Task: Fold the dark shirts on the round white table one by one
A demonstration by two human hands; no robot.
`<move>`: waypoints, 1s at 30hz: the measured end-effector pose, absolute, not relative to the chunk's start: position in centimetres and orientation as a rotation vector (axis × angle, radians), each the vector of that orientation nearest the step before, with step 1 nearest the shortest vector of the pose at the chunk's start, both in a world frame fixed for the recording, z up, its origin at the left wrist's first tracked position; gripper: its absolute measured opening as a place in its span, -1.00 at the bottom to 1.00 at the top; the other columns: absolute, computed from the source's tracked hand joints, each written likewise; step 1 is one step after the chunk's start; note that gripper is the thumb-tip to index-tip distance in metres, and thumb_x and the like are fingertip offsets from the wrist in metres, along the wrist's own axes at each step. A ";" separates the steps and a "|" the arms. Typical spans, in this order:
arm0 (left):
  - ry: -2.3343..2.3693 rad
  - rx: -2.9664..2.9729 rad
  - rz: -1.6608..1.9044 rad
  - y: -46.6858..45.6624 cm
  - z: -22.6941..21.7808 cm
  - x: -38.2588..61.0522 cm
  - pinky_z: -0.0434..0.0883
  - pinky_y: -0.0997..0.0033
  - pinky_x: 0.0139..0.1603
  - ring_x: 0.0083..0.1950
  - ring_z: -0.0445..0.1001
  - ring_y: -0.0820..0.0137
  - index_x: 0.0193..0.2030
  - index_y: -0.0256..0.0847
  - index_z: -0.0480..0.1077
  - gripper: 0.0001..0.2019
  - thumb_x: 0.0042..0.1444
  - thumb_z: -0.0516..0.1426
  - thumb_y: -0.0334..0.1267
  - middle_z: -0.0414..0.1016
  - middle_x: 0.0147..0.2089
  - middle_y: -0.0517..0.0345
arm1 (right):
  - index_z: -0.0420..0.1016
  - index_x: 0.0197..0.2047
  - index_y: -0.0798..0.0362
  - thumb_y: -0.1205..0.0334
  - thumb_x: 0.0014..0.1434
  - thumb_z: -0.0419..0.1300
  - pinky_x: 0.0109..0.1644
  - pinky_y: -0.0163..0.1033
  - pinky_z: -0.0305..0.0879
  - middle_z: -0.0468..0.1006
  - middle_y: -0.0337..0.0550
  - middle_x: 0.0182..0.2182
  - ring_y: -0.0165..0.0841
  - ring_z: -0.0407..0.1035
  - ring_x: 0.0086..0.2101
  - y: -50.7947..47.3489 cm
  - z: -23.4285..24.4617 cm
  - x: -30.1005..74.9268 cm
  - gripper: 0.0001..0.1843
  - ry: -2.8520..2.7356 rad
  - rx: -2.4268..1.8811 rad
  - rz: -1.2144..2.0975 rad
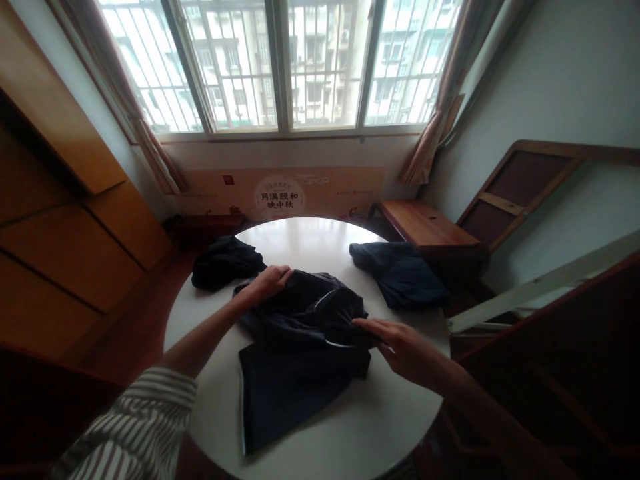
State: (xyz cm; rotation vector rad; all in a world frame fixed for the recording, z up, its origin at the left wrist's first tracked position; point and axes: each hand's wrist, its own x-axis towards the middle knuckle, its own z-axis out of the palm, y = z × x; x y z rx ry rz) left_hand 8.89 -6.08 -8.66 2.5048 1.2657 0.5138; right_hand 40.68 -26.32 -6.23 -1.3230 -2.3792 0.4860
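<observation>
A dark navy garment with thin white piping (295, 360) lies partly folded in the middle of a round white table (350, 427). My left hand (269, 283) is closed on the garment's far left edge, fingers curled into the cloth. My right hand (397, 341) lies on the garment's right edge with its fingers stretched flat, pointing left. The garment's upper half is bunched between both hands; its lower half lies flat toward me.
A crumpled black garment (223, 262) sits at the table's far left, a folded dark blue one (400, 273) at the far right. A wooden side table (425, 227) stands behind, a wooden cabinet (65, 220) at left, a window (285, 60) ahead.
</observation>
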 end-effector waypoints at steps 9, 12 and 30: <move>1.123 1.982 0.654 -16.3 2.8 -1.5 0.34 0.52 -0.45 -0.40 0.44 0.37 -0.26 -0.17 0.57 -0.73 -0.01 0.31 -0.03 0.52 -0.40 0.18 | 0.52 -0.44 -0.05 0.27 0.25 0.09 0.08 -0.02 0.40 0.38 0.00 0.14 -0.11 0.39 0.09 -26.2 -2.1 47.3 -0.74 -2.069 -1.139 0.211; 1.389 1.921 1.196 -15.2 3.6 -2.3 0.40 0.51 -0.37 -0.31 0.45 0.36 -0.18 -0.15 0.53 -0.70 0.07 0.26 0.01 0.54 -0.31 0.19 | 0.43 -0.45 -0.04 0.34 0.25 0.04 0.04 -0.05 0.40 0.45 -0.05 0.10 -0.19 0.44 0.02 -22.8 -0.1 46.5 -0.74 -1.963 -1.027 -0.004; 1.590 2.762 0.418 -8.2 -10.7 1.5 0.34 0.03 0.18 0.20 0.37 0.04 0.25 -0.27 0.29 -0.51 0.21 0.17 -0.19 0.37 0.23 -0.19 | 0.61 -0.14 0.03 0.28 0.22 0.18 -0.06 -0.21 0.41 0.62 -0.07 -0.16 -0.24 0.52 -0.19 -15.6 -8.6 37.3 -0.80 -2.396 -1.329 0.261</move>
